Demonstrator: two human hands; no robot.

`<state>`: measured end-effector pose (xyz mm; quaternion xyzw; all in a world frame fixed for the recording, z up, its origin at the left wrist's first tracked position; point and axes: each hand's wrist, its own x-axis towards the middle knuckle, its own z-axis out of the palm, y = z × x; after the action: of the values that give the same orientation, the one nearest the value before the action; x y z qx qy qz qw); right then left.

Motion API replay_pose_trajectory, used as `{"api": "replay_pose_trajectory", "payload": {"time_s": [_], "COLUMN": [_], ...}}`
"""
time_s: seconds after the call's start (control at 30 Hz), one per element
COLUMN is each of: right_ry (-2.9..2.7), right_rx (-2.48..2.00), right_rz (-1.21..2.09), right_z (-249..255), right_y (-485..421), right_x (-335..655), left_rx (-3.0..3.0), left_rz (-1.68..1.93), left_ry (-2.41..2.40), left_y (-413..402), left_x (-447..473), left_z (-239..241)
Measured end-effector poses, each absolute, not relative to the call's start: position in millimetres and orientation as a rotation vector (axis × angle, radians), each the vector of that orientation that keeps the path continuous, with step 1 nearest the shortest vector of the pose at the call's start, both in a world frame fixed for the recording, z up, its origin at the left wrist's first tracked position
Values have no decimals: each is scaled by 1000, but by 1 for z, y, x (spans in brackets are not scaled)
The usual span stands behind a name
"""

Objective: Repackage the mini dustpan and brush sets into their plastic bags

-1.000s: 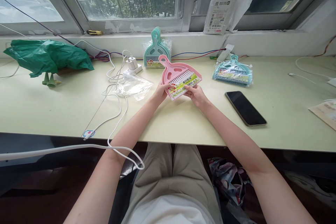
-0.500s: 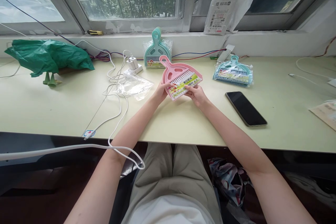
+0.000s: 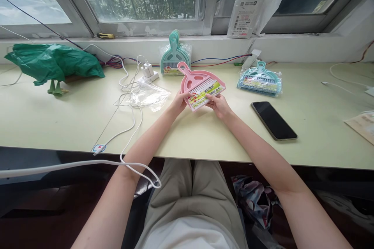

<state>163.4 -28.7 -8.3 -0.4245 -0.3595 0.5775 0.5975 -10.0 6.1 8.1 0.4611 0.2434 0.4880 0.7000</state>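
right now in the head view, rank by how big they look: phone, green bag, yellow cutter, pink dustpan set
1. green bag
2. pink dustpan set
3. phone
4. yellow cutter

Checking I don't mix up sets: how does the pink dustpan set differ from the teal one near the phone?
The pink dustpan set is held by the left hand and right hand; the teal dustpan set rests on the table. The pink set shows no wrapping; the teal set is in clear plastic. Both have looped handles and printed labels.
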Motion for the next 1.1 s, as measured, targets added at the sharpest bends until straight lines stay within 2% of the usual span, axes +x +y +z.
{"api": "replay_pose_trajectory", "payload": {"time_s": [0.7, 0.9, 1.0, 1.1], "right_ry": [-870, -893, -878, -867], "right_rx": [-899, -902, -892, -889], "right_rz": [1306, 1264, 1266, 1271], "right_z": [-8, -12, -13, -14], "right_y": [-29, -29, -29, -28], "right_x": [164, 163, 163, 164], "left_rx": [1043, 1325, 1806, 2126], "left_rz": [1093, 1130, 944, 596], "left_ry": [643, 1273, 1831, 2207], "left_y": [9, 26, 29, 27], "left_x": [-11, -36, -55, -63], "left_z": [12, 18, 21, 16]}}
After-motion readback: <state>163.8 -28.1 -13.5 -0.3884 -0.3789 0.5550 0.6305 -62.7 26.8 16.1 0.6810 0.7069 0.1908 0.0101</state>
